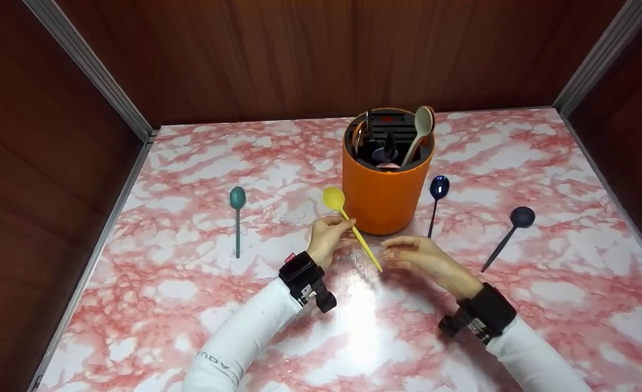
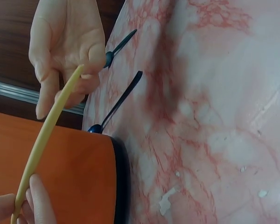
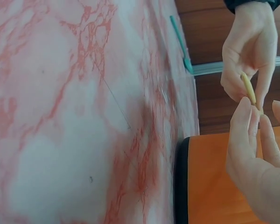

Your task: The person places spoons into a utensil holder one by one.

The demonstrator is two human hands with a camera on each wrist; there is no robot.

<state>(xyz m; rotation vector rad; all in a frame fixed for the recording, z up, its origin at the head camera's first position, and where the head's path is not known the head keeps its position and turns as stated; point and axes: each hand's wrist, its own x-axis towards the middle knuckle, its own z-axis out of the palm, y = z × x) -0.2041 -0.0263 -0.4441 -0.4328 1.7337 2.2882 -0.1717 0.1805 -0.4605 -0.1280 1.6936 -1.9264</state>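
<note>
A yellow spoon point(image 1: 334, 198) is pinched by its handle between the thumb and fingers of my left hand point(image 1: 327, 239), bowl up and away, in front of the orange utensil holder point(image 1: 386, 198). The handle's lower end slants toward my right hand point(image 1: 421, 258). That hand holds nothing, its fingers relaxed beside the handle's tip. In the left wrist view the spoon handle point(image 2: 49, 126) runs from the left fingertips up toward the right palm. The holder contains several utensils, among them a pale spoon point(image 1: 423, 122) leaning out at its right.
On the marbled table point(image 1: 190, 326) lie a teal spoon point(image 1: 237, 198) at left, a shiny dark blue spoon point(image 1: 439, 188) right of the holder, and a dark navy spoon point(image 1: 522, 216) farther right. Brown wood panels point(image 1: 277, 60) enclose the back and sides.
</note>
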